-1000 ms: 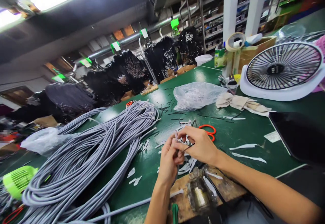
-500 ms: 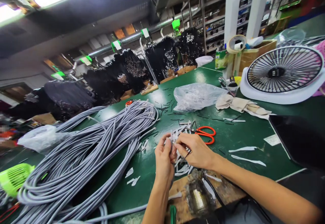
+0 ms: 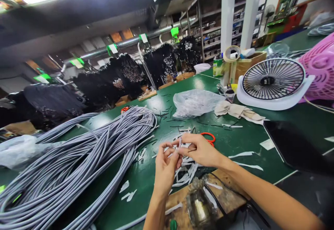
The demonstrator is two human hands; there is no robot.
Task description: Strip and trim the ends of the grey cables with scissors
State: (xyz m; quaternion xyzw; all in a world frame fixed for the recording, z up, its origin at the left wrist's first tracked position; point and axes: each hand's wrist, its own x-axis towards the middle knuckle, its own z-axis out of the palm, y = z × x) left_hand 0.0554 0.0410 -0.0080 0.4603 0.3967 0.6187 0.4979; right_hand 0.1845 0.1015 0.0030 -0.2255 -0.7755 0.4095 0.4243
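My left hand (image 3: pixel 167 164) and my right hand (image 3: pixel 199 149) meet above the table, fingertips together. Pinched between them is a short pale grey piece (image 3: pixel 180 142), like a cable end or strip; the fingers partly cover it, and its kind is unclear. Beneath and behind the hands lies a heap of white strips (image 3: pixel 189 174). Orange-handled scissors (image 3: pixel 208 134) rest just beyond my right hand, partly hidden by it. Below the hands, a wooden board (image 3: pixel 227 191) carries a worn metal block (image 3: pixel 200 207), with a grey cable end (image 3: pixel 174 208) beside it.
A big coil of grey cable (image 3: pixel 104 153) spreads over the left of the green table (image 3: pixel 146 191). Farther back are a plastic bag (image 3: pixel 198 102), a cloth glove (image 3: pixel 238 111) and a small fan (image 3: pixel 271 84). A black tablet-like slab (image 3: pixel 292 146) lies at right.
The view has swung right, so the table's things sit farther left. My hands stay together; the left fingers have opened out somewhat and my right fingers have shifted around the small piece.
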